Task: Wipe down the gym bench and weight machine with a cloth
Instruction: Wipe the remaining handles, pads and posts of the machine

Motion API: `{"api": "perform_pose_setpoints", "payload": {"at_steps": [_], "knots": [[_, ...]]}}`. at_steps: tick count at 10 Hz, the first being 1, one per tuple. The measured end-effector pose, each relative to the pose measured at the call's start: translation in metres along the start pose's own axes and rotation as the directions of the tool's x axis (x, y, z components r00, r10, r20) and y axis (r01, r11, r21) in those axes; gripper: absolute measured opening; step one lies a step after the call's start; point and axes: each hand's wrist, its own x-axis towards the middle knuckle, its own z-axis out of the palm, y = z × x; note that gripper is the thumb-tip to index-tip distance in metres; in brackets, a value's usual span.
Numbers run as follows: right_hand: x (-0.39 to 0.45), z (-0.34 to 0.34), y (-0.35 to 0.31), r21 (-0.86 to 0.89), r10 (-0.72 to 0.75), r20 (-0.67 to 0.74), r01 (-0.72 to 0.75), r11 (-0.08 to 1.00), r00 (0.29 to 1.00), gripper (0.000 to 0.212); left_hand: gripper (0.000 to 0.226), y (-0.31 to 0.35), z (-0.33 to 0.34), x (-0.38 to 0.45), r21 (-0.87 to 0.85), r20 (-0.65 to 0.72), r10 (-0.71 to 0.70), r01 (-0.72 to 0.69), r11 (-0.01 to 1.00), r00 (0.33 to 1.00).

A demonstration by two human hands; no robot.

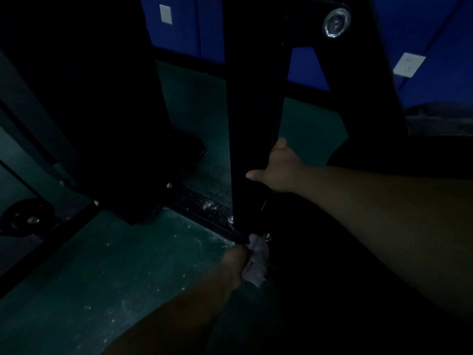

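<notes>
The scene is very dark. A black upright post (252, 119) of the weight machine stands in the middle, bolted to a dusty black base bar (204, 208) on the floor. My right hand (277, 171) grips the post low down, thumb on its front face and the other fingers hidden behind it. My left hand (236, 260) holds a crumpled pale cloth (256, 262) against the foot of the post, beside a bolt. Its fingers are mostly hidden by the cloth.
The dark green floor (115, 265) shows dust specks. A second slanted black frame member (358, 73) rises at the right. A weight plate (25, 217) lies at the left. Blue wall panels (184, 24) and a white socket (409, 64) are behind.
</notes>
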Motion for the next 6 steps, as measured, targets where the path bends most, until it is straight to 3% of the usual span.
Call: {"api": "perform_pose_setpoints", "payload": {"at_steps": [2,4,5,6], "knots": [[-0.002,-0.003,-0.001,-0.007,-0.004,0.006,0.004,1.0,1.0,0.083,0.024,0.048,-0.002,-0.072,0.003,0.114,0.032,-0.032,0.999,0.993],[-0.003,-0.002,0.0,0.014,0.009,0.001,-0.009,1.0,1.0,0.078,0.04,0.059,-0.028,-0.029,0.005,-0.128,0.22,-0.221,0.975,0.967],[-0.002,0.0,-0.002,0.033,0.027,-0.002,-0.027,0.999,1.0,0.078,0.032,0.068,-0.014,-0.029,0.138,0.154,0.321,-0.342,0.929,0.934],[0.001,0.001,0.0,0.019,0.013,-0.004,-0.013,1.0,1.0,0.079,0.02,0.074,-0.007,-0.037,0.182,0.391,0.428,-0.524,0.832,0.815]]}}
